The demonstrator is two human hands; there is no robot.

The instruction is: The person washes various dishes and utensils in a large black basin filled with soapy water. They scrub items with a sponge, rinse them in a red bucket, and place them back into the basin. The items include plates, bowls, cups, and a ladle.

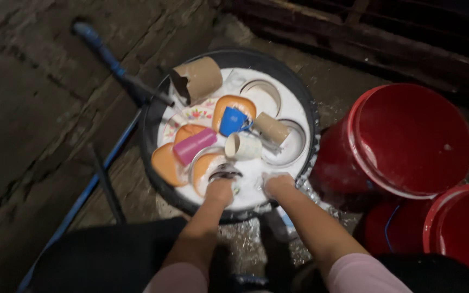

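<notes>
Biggest risk here looks like the stacked cups: the beige mug and blue cup sit loose on plates in the soapy black basin, so one bump could tip them. The left hand is clenched around a small steel bowl at the basin's near edge. The right hand, just beside it in the foam, looks closed too, but on what can't be told.

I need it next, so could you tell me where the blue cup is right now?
In the head view, the blue cup lies near the middle of the black basin, on an orange plate, left of a tan cup.
</notes>
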